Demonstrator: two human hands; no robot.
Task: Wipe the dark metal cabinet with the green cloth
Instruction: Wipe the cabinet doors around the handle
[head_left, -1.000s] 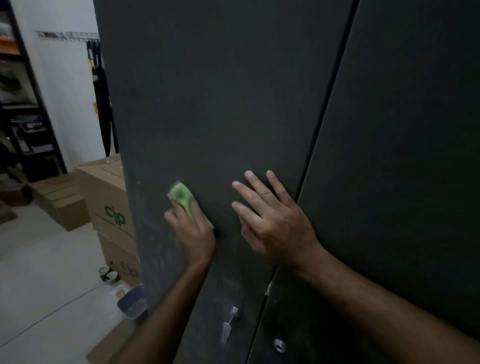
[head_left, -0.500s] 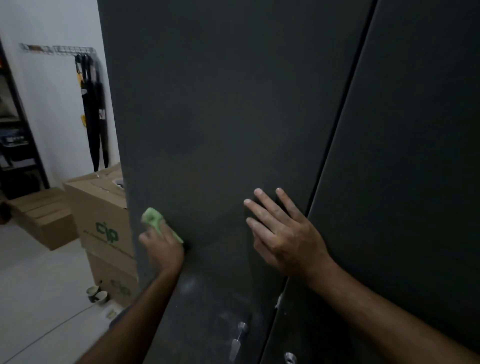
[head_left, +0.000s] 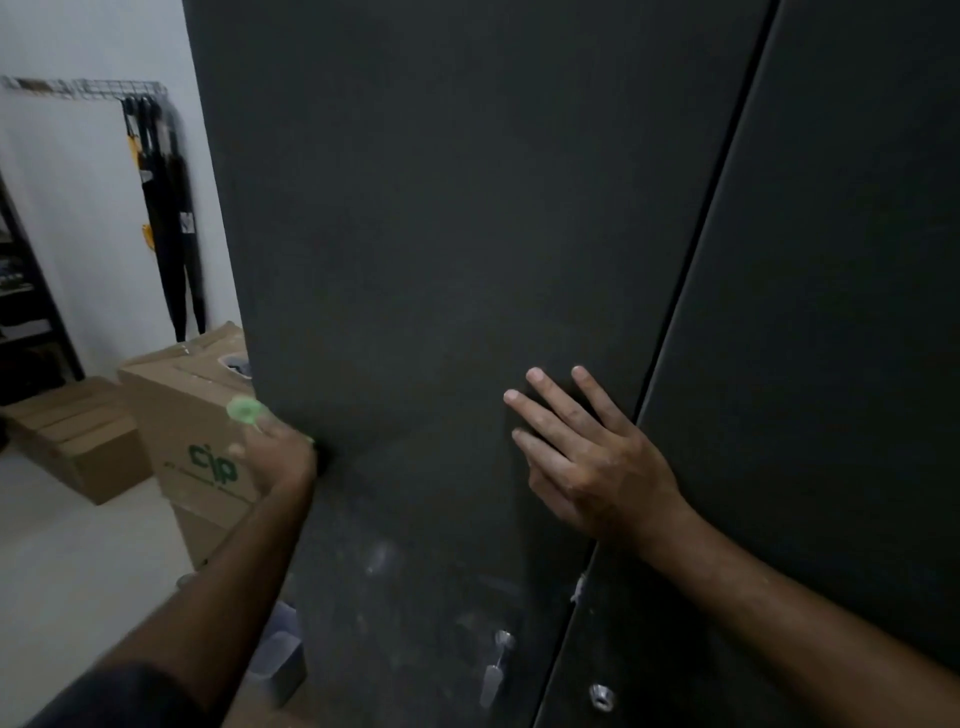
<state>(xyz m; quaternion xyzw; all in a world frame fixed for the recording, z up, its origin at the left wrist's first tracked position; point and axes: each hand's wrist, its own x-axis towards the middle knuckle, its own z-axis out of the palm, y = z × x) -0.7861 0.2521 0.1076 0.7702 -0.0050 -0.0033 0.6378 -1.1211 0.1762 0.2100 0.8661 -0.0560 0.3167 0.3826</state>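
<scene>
Head view: two hands on one dark metal cabinet (head_left: 467, 234).
Left hand (head_left: 278, 457) grips one green cloth (head_left: 243, 410); right hand (head_left: 587, 457) fingers (head_left: 545, 400) lie flat.

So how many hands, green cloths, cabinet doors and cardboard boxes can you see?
Hands: 2, the left hand and the right hand
Green cloths: 1, the green cloth
Cabinet doors: 2, the left door and the right door
Cardboard boxes: 2, the printed box and the low box
Total: 7
</scene>
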